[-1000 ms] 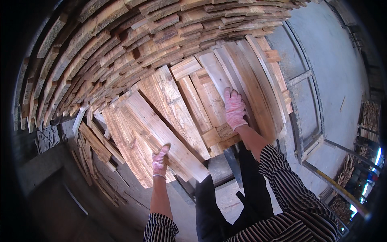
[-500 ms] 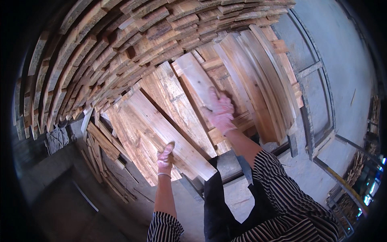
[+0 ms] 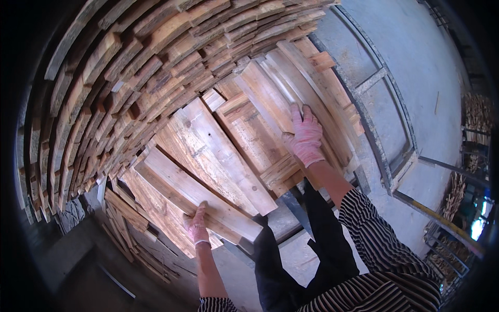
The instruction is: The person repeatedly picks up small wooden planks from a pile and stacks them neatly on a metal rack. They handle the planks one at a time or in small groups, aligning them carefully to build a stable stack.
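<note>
My left hand (image 3: 197, 226), in a pink-and-white glove, grips the near part of a long wooden board (image 3: 195, 184). Its thumb lies on top, while the other fingers are mostly hidden at the board's left side. My right hand (image 3: 306, 138), gloved alike, rests with fingers spread on a board (image 3: 265, 96) in the right-hand group. Between the hands lies a knotted pale board (image 3: 228, 151), apart from both. To its right a gap shows lower boards and a crosspiece (image 3: 280, 170).
A high stack of rough planks (image 3: 150, 67) curves across the far side and left. Thin offcuts (image 3: 125, 213) lie at the left. A metal frame (image 3: 371, 80) stands at the right on grey floor (image 3: 416, 67). More wood is racked at the far right.
The knotted board has moved left and lies beside the gap. My right hand has left it and come onto the right-hand boards. My left hand stays at its board; the view has shifted.
</note>
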Demonstrator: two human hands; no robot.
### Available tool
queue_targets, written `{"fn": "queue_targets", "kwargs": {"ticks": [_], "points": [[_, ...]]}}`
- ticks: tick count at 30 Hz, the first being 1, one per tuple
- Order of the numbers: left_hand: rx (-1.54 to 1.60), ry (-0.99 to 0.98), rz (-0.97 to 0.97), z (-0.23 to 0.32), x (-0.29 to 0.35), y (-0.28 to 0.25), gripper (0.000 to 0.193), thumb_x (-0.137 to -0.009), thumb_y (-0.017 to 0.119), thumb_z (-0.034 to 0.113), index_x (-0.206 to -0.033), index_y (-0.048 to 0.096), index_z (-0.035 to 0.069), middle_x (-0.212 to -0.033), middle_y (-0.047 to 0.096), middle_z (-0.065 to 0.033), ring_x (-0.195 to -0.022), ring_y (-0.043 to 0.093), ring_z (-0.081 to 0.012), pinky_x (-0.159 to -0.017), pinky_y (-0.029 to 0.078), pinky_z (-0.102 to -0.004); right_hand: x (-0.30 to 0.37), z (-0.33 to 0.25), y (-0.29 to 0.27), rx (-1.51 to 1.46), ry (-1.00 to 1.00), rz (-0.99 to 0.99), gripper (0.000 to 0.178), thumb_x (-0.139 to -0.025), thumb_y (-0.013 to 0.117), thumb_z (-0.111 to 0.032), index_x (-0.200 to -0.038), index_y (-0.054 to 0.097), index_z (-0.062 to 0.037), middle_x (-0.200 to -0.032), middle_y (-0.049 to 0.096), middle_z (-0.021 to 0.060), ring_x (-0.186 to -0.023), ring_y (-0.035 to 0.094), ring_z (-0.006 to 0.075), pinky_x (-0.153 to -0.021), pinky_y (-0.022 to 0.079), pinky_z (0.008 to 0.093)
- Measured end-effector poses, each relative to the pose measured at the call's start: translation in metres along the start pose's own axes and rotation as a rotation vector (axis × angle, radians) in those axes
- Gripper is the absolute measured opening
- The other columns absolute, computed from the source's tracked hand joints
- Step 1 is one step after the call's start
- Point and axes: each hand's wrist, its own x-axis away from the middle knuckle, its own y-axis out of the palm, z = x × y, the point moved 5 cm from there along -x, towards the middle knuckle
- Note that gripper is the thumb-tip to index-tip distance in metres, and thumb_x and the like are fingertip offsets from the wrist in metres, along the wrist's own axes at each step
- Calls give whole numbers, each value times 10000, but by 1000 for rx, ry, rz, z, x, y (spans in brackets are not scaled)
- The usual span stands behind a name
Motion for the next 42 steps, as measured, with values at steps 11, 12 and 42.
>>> {"fn": "queue_targets", "kwargs": {"ticks": [11,12,42], "points": [[514,9,-649,97,68,310,691,-982,659,447,-1490,454,26,-1449,534,-107,-1305,513,-248,-1108,406,-363,9,9,17,-381,90,-334,688,-836,748,-230,-1458,456,-209,-1297,555,212,-1218,565,408,-1010,484,493],[608,-40,-580,87,42,319,693,-988,632,480,-1489,457,35,-1420,558,-104,-1279,532,-247,-1089,428,-364,17,-1,13,-483,71,-419,711,-837,753,-255,-1479,451,-204,-1347,540,213,-1256,547,405,-1031,477,473],[644,-144,-824,78,63,414,422,-833,821,181,-1174,692,-30,-1105,719,-81,-1045,688,-202,-946,555,-361,-135,210,-18,-79,158,-329,942,-752,820,-460,-1547,325,-354,-1465,435,209,-1350,453,383,-1081,403,490]]}}
